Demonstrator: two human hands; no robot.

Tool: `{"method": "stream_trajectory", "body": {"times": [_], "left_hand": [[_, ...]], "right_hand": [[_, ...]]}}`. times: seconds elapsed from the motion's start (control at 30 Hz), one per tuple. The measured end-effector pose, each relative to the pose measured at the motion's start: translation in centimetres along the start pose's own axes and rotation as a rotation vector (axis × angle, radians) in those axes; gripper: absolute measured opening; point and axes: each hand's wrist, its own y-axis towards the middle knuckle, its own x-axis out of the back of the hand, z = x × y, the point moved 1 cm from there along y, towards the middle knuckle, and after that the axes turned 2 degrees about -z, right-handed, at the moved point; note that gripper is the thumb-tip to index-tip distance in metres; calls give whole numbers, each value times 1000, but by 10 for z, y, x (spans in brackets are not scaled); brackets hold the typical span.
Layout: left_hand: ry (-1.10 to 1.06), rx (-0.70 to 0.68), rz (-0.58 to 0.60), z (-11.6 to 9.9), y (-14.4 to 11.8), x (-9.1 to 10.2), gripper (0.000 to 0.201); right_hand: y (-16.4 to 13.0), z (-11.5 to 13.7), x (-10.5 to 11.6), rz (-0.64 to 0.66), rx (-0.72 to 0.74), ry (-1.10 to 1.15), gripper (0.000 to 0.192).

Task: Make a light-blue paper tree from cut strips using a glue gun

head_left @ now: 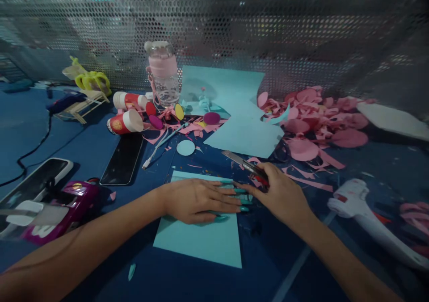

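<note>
My left hand (pixel 197 199) lies flat with its fingers stretched out, pressing on a light blue sheet of paper (pixel 204 244). Long teal nails show on that hand. Something pale and see-through (pixel 248 198) pokes out under its fingertips, mostly hidden. My right hand (pixel 281 195) is closed around a utility knife (pixel 246 163), whose blade points up and to the left, away from the sheet. Its index finger reaches down close to the left fingertips. A small light blue paper disc (pixel 185 148) lies beyond the sheet.
Larger cut blue paper (pixel 241 127) lies behind, beside heaped pink scraps (pixel 311 119). A bottle (pixel 163 74), red-and-white paper cups (pixel 125 121), a black phone (pixel 122 160) and a white cable (pixel 156 150) stand or lie left. A purple tape dispenser (pixel 63 208) and white glue gun (pixel 372 221) flank my arms.
</note>
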Motion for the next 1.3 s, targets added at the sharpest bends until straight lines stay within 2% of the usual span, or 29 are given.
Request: {"method": "stream_trajectory", "body": {"times": [0.57, 1.1, 1.3], "left_hand": [[2, 6, 3, 5, 1, -3, 46], [-35, 8, 10, 8, 1, -2, 46], [-66, 11, 15, 9, 1, 0, 45]], "right_hand": [[-4, -7, -4, -8, -5, 62, 38], [-4, -7, -1, 89, -66, 73, 36], [-3, -6, -1, 100, -97, 105, 41]]}}
